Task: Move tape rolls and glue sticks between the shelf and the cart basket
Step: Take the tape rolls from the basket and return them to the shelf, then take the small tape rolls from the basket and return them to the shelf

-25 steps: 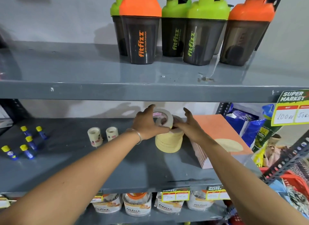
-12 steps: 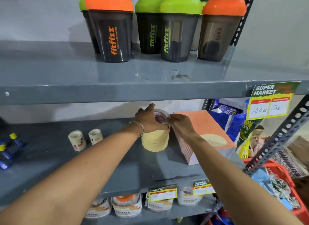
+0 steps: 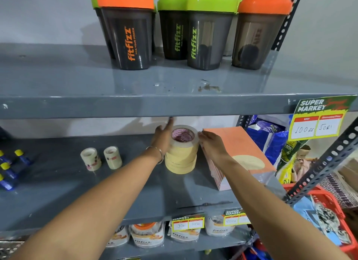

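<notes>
A stack of beige tape rolls (image 3: 181,159) stands on the grey middle shelf (image 3: 116,192). Its top roll (image 3: 184,135) lies flat with the pink core label facing up. My left hand (image 3: 161,138) is at the stack's left side with fingers spread and lifted, gripping nothing. My right hand (image 3: 212,145) is at the right side, fingertips just touching the top roll's rim. Two small clear tape rolls (image 3: 101,158) stand further left. Blue glue sticks with yellow caps (image 3: 11,166) lie at the shelf's far left. The red cart basket (image 3: 327,199) is at the lower right.
An orange box (image 3: 244,149) sits directly right of the tape stack, under my right wrist. Shaker bottles (image 3: 133,33) line the upper shelf. Pouches (image 3: 147,236) fill the shelf below. A perforated post (image 3: 329,166) slants between shelf and basket, beside blue bags (image 3: 265,137).
The top roll, held tilted between both hands a second ago, now lies flat on the stack. My left hand has opened and lifted off it. The view has shifted right.
</notes>
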A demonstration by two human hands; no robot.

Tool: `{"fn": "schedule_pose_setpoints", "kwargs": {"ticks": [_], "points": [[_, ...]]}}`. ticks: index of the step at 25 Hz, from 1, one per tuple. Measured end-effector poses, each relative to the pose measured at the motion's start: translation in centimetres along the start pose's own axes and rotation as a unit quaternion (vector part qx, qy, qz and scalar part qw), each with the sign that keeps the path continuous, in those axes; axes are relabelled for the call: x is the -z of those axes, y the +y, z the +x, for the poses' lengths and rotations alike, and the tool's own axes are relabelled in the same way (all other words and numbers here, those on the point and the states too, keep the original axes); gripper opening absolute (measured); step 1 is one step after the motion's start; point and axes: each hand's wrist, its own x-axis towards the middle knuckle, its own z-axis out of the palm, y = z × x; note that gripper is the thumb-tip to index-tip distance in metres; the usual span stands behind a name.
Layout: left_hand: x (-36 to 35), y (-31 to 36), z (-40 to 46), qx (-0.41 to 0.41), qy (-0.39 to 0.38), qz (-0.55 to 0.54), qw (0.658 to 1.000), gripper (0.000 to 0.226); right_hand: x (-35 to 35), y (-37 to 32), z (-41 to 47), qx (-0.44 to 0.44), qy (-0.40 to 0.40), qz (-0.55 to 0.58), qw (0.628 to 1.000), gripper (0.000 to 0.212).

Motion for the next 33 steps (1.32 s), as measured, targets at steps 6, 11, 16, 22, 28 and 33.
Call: {"fn": "schedule_pose_setpoints", "kwargs": {"ticks": [6, 11, 16, 22, 28, 33], "points": [[5.7, -3.3, -2.7, 0.062, 0.043, -0.303, 0.95, 0.082, -3.4, -4.7, -6.0, 0.11, 0.025, 0.01, 0.994, 0.024], [18.2, -9.4, -8.1, 0.078, 0.178, -0.235, 0.952, 0.059, -14.3, -6.6, -11.2, 0.166, -0.135, 0.009, 0.977, 0.025], [33.9, -18.8, -22.3, 0.128, 0.304, -0.193, 0.924, 0.01, -31.6, -5.5, -18.4, 0.213, -0.405, -0.124, 0.88, 0.028], [44.5, -34.6, -37.8, 0.337, 0.412, 0.027, 0.846, 0.014, -50.6, 2.4, -29.7, 0.237, -0.637, -0.289, 0.674, 0.039], [44.7, -45.5, -40.6, 0.418, 0.323, 0.165, 0.833, 0.033, -61.3, 12.4, -36.7, 0.275, -0.7, -0.412, 0.514, 0.037], [44.4, -54.8, -39.2, 0.454, 0.299, 0.186, 0.818, 0.061, -66.8, 23.3, -41.7, 0.43, -0.697, -0.448, 0.359, 0.042]]}}
